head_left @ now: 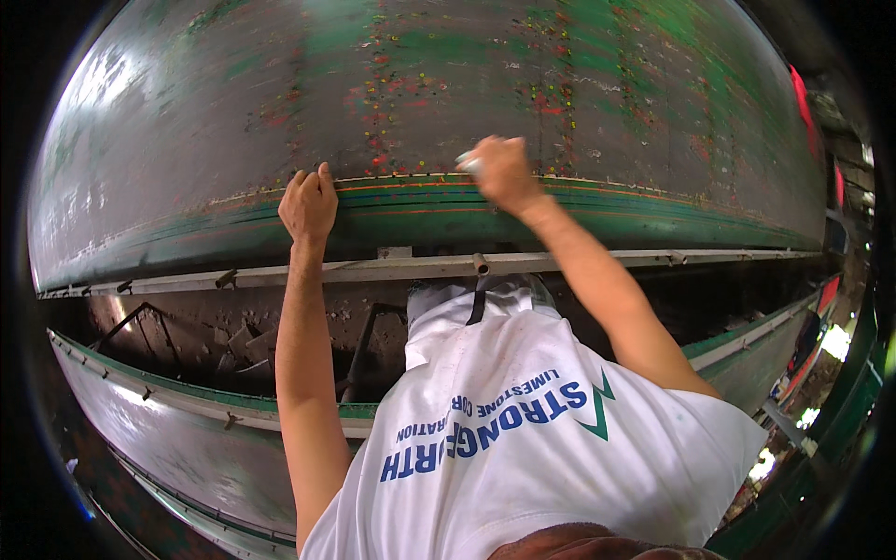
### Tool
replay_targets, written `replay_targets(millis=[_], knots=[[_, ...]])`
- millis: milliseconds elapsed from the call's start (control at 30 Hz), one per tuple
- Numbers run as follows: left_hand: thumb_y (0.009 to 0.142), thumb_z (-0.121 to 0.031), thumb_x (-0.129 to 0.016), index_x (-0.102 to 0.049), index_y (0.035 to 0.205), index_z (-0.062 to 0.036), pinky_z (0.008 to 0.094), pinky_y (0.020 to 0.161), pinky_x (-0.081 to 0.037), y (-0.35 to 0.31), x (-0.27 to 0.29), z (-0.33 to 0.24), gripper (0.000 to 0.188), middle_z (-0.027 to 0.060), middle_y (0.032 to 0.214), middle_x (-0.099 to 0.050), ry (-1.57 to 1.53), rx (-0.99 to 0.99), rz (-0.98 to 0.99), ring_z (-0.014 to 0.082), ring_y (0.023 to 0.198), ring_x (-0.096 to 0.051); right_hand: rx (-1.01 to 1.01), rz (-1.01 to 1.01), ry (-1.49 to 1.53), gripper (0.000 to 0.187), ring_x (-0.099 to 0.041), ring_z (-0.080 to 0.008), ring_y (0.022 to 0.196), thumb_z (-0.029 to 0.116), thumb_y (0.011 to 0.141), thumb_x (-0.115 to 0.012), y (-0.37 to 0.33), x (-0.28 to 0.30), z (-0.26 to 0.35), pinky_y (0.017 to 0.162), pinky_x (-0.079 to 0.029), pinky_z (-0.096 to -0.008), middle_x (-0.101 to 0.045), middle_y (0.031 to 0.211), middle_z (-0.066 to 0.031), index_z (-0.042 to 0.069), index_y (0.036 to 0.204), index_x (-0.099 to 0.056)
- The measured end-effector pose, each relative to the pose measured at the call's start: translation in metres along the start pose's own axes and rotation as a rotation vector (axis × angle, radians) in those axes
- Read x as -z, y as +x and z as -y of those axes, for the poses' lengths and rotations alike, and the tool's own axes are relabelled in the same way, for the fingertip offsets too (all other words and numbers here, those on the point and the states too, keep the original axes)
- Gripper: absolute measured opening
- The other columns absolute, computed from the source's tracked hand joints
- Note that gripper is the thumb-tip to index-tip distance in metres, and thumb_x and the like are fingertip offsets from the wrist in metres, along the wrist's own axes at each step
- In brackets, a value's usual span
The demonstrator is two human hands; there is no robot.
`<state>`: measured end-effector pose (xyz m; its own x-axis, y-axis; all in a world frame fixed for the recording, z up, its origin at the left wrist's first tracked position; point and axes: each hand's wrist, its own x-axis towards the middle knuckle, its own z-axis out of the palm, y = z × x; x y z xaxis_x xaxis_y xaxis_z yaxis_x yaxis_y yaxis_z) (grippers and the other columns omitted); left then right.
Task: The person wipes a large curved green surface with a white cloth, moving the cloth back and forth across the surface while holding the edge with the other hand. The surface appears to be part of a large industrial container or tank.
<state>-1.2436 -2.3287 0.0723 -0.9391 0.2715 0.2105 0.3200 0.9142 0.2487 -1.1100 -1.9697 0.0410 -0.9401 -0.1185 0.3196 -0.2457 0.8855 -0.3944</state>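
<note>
Fingers of my right hand (pixel 509 175) are clenched round a small white piece (pixel 469 163), and there it is, poking out on the left side of the fist, right by the front edge of the long table (pixel 187 187), around the middle of that edge! The hand is blurred, so what sort of piece I've got, I can't tell.

Over to my left hand (pixel 308 203): it's at the same front edge, nearer the table's left corner, fingers bent, index finger pointing toward the far edge. Whether it pinches anything, I can't tell.

Between the hands, red and yellow dots (pixel 378 161) speckle the dark top, with more of them in rows reaching toward the far edge. Coloured lines (pixel 411 189) run along the green front edge, and below that comes a metal rail (pixel 392 270) with short pegs (pixel 227 278). Down here my white shirt (pixel 532 448) fills the gap to a second table (pixel 187 448).
</note>
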Motion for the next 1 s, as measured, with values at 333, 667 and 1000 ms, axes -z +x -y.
replay_targets(millis=[333,667,1000], knots=[[0.1,-0.03,-0.07,-0.059,0.06,-0.0086,0.0444,0.052,-0.046,0.004,-0.013,0.002,0.047,0.0068,0.067,-0.056,-0.031,-0.028,-0.089,0.0308,0.06,-0.062,-0.929,-0.336,-0.398,0.038,-0.07,-0.0476,0.098,0.041,0.102,-0.069,-0.006,0.072,-0.155,0.082,-0.052,-0.062,-0.073,0.103,-0.022,0.003,0.1,-0.067],[0.106,-0.033,-0.065,-0.059,0.065,-0.0067,0.0453,0.055,-0.045,0.0,-0.012,0.007,0.05,0.0085,0.069,-0.054,-0.125,-0.056,-0.105,0.032,0.06,-0.059,-0.229,-0.239,-0.096,0.026,-0.067,-0.0372,0.082,0.025,0.089,-0.082,0.022,0.015,-0.029,0.069,-0.044,-0.0522,-0.067,0.089,-0.0097,0.01,0.101,-0.064],[0.103,-0.028,-0.07,-0.055,0.06,-0.0098,0.042,0.05,-0.043,0.003,-0.016,0.007,0.049,0.0052,0.064,-0.05,-0.105,-0.061,-0.145,0.0272,0.055,-0.057,-0.454,-0.056,-0.224,0.015,-0.061,-0.0387,0.105,0.02,0.104,-0.064,-0.075,0.07,-0.092,0.089,-0.039,-0.0523,-0.061,0.109,-0.0136,0.008,0.112,-0.059]])
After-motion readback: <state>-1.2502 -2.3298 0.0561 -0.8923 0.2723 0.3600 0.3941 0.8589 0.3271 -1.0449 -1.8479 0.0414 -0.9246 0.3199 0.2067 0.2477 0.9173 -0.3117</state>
